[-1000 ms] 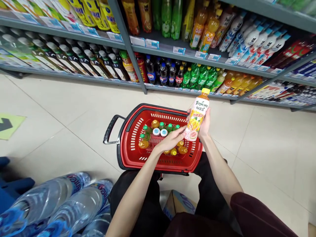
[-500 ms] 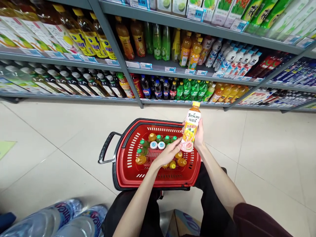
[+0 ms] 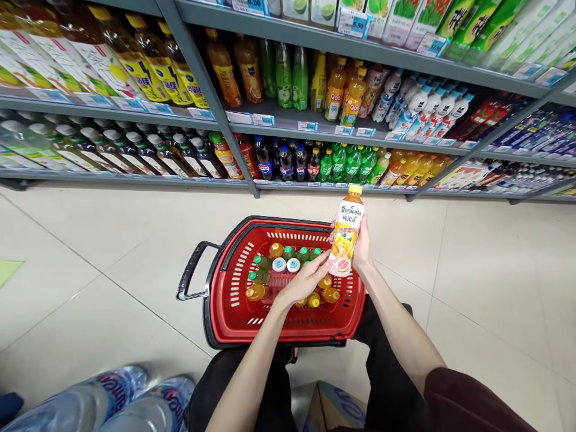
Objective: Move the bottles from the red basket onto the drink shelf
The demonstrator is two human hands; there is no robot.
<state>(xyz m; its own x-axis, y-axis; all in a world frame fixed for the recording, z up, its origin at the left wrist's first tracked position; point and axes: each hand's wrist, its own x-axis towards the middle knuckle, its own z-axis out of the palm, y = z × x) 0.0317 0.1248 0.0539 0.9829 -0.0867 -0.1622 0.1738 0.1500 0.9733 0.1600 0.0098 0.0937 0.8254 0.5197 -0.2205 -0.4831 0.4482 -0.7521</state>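
My right hand (image 3: 362,247) grips a Tropicana juice bottle (image 3: 345,235) with a yellow cap, held upright above the right side of a red shopping basket (image 3: 234,315). My left hand (image 3: 306,281) reaches under the bottle, fingers stretched and touching its base. Several capped drink bottles (image 3: 288,270) stand inside the basket, with green, white and orange caps.
Grey shelves (image 3: 279,123) full of bottled drinks run across the back. The basket's black handle (image 3: 191,273) sticks out to the left on the tiled floor. Wrapped water bottles (image 3: 112,402) lie at the lower left. A cardboard box (image 3: 335,402) sits between my knees.
The view tilted up, showing more shelving. Both hands and the juice bottle hold nearly the same position over the basket.
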